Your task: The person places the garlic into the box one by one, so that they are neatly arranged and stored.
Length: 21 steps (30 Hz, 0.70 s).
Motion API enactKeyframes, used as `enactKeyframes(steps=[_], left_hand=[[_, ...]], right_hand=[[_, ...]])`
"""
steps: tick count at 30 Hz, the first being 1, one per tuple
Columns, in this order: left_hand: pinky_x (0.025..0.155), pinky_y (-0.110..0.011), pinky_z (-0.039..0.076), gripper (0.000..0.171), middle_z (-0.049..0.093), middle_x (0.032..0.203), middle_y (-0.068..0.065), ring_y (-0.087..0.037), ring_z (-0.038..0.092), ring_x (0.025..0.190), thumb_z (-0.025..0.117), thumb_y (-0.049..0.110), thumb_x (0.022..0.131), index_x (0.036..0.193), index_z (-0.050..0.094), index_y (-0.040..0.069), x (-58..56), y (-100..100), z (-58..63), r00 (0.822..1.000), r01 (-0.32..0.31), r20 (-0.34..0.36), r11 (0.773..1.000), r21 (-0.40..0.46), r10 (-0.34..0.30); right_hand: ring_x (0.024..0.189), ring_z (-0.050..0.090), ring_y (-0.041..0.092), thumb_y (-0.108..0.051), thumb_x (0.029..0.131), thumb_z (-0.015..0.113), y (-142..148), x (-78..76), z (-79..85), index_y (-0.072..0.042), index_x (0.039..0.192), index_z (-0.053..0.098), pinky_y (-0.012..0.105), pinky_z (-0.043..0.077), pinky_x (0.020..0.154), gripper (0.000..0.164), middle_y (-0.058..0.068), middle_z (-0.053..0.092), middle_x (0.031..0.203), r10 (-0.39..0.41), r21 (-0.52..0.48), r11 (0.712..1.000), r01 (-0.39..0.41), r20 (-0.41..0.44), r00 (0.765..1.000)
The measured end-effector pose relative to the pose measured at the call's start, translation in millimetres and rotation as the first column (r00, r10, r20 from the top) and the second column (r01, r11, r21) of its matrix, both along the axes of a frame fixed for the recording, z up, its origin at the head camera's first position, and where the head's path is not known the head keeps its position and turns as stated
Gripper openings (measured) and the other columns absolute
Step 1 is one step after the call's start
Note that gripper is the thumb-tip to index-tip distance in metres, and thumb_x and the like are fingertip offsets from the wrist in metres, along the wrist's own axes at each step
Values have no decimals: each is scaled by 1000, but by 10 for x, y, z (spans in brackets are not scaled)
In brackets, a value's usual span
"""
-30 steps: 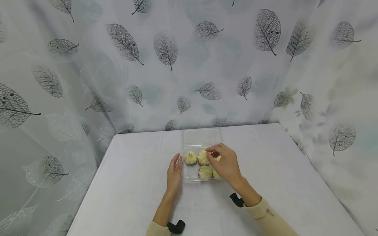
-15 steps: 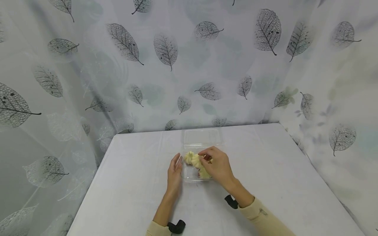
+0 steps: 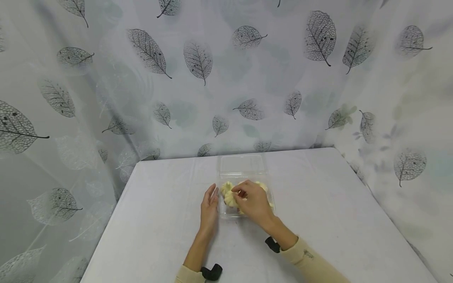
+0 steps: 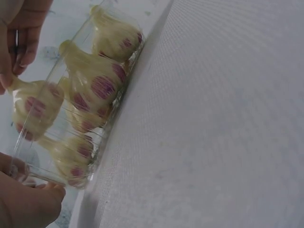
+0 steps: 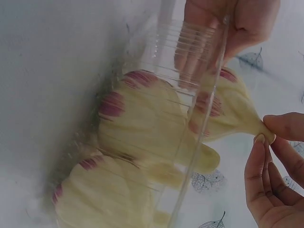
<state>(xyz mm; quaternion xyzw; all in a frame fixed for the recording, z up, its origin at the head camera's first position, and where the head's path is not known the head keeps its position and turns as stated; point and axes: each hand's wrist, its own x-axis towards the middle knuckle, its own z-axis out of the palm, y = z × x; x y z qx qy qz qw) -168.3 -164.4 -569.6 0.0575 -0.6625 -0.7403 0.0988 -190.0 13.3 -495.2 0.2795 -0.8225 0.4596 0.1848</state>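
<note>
A garlic bulb (image 3: 229, 200) hangs by its stem from my right hand (image 3: 254, 203), which pinches the stem tip between thumb and fingers. In the right wrist view this held bulb (image 5: 227, 105) is at the rim of a clear plastic clamshell box (image 3: 242, 165), its lower part behind the transparent wall. Several other garlic bulbs (image 4: 92, 80), pale yellow with purple patches, sit inside the box. My left hand (image 3: 209, 210) rests along the box's left side with its fingers mostly straight, touching the wall. My right hand partly hides the bulbs in the head view.
The box stands, lid folded back, on a table with a white cloth (image 3: 170, 204). Behind and at the sides hangs a leaf-patterned curtain (image 3: 226, 78). Black wrist mounts (image 3: 211, 272) sit on both forearms.
My right hand has moved left and slightly toward me, carrying the garlic bulb to the front left part of the box. The left hand has stayed in place.
</note>
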Motion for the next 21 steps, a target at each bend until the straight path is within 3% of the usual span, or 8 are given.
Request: enactKeyframes(steps=[5, 21], left_hand=[[128, -43, 25, 48, 32, 168, -14, -28, 31, 155, 39, 12, 114, 161, 34, 9, 6, 1, 7, 1000, 9, 1, 1000, -7, -9], [127, -40, 26, 48, 31, 168, -14, -28, 31, 155, 40, 10, 113, 161, 34, 8, 16, -11, 11, 1000, 13, -1, 1000, -11, -13]], right_hand=[[73, 67, 9, 1, 84, 85, -26, 11, -35, -6, 95, 80, 24, 60, 65, 14, 1, 72, 92, -14, 41, 999, 13, 36, 999], [73, 69, 12, -1, 83, 85, -116, -17, -179, -10, 94, 80, 21, 58, 64, 15, 0, 71, 89, -1, 145, 989, 0, 8, 1000]])
